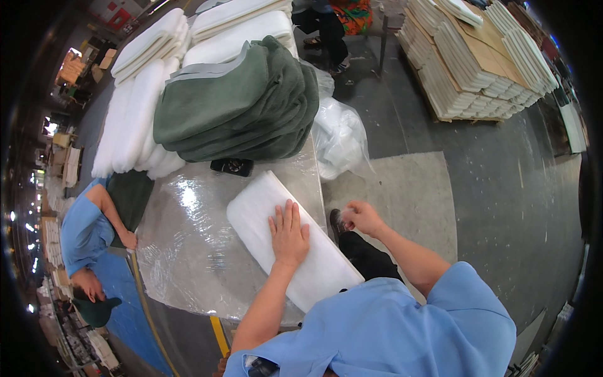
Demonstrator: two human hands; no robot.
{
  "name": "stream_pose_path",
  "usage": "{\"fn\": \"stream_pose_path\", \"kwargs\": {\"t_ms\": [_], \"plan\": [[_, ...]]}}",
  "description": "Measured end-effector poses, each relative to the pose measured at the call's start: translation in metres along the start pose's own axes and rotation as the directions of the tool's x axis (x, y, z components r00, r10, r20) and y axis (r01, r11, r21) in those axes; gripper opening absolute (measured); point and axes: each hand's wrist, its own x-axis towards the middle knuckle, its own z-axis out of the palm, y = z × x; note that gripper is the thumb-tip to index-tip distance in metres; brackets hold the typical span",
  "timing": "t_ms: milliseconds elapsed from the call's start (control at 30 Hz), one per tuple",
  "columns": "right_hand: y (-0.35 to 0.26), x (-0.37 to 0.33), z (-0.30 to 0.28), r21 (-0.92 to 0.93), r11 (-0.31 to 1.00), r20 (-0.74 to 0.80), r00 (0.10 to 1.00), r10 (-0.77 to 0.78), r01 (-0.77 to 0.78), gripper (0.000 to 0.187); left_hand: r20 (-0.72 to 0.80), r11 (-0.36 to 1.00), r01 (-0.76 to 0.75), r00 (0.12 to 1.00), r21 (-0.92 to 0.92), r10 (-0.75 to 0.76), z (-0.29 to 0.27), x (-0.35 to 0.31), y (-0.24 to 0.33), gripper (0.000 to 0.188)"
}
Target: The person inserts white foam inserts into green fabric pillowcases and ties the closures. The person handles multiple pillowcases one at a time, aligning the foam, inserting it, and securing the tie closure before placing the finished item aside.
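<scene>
A long folded white batting pad (298, 251) lies slantwise along the near right edge of the plastic-covered table. My left hand (289, 236) rests flat on top of it, fingers stretched out. Off the table's right side, beyond the pad's edge, my right hand (365, 218) is closed with its fingers pinched together. A pale smear shows at those fingertips, too small and blurred to name. Past the pad's far end, a small black object (232, 166) lies against a stack of dark green folded fabric covers (239, 107).
White batting bundles (135, 119) fill the table's far left. A see-through plastic bag (339, 135) hangs at its right edge. At the left, a co-worker in blue (91, 217) leans in with a hand on the table. A loaded pallet (471, 56) stands far right.
</scene>
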Motion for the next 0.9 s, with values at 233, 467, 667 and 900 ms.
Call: {"fn": "stream_pose_path", "kwargs": {"t_ms": [233, 467, 667, 900], "plan": [[-0.009, 0.005, 0.051, -0.177, 0.957, 0.269, 0.947, -0.177, 0.229, 0.013, -0.009, 0.999, 0.006, 1.0, 0.044, -0.006, 0.002, 0.0, 0.0, 0.071], [0.005, 0.013, 0.019, -0.124, 0.99, 0.062, 0.996, -0.063, 0.07, 0.014, -0.02, 0.999, 0.003, 1.0, 0.045, -0.002, 0.003, 0.002, 0.002, 0.071], [-0.01, 0.014, 0.058, -0.276, 0.89, 0.237, 0.923, -0.303, 0.363, 0.015, -0.026, 0.997, 0.001, 1.0, 0.078, 0.001, 0.006, 0.0, -0.001, 0.071], [0.028, -0.021, -0.034, -0.281, 0.943, 0.164, 0.959, 0.231, -0.179, 0.016, -0.014, 1.0, -0.004, 1.0, -0.031, 0.003, -0.003, -0.009, 0.01, 0.071]]}}
